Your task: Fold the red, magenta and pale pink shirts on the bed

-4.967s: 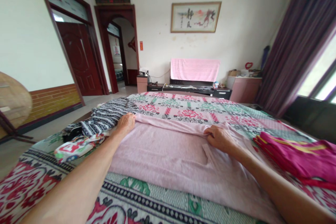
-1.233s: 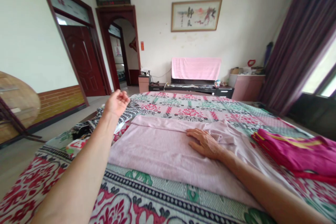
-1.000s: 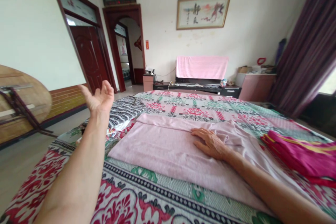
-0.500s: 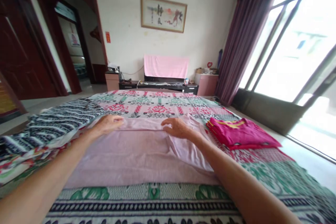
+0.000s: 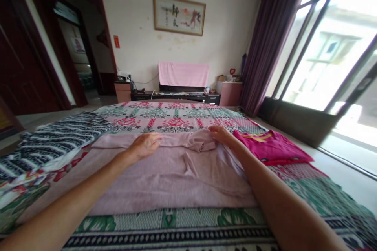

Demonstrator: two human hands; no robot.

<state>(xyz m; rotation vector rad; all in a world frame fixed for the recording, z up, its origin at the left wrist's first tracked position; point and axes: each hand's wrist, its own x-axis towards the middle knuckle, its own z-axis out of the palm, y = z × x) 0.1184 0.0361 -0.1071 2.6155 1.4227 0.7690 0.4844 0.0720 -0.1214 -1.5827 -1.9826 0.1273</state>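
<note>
A pale pink garment (image 5: 159, 180) lies spread on the patterned bed cover, its far edge turned over in a long strip. My left hand (image 5: 145, 145) rests on that strip near its middle, fingers stretched to the right along the cloth. At the far right corner of the garment, my right hand (image 5: 223, 136) has its fingers curled round the bunched cloth; its thumb is hidden. A short sleeve-like end shows folded inward just left of my right hand.
A folded magenta shirt (image 5: 273, 147) lies to the right on the bed cover (image 5: 176, 117). Black-and-white striped cloth (image 5: 59, 137) is heaped at the left. Beyond the bed, a low black cabinet (image 5: 182, 96) carries a screen under a pink cloth (image 5: 183, 73).
My left hand has slid right along the folded strip. My right hand has moved right to the far corner, and the cloth there is now folded inward. The view has shifted slightly.
</note>
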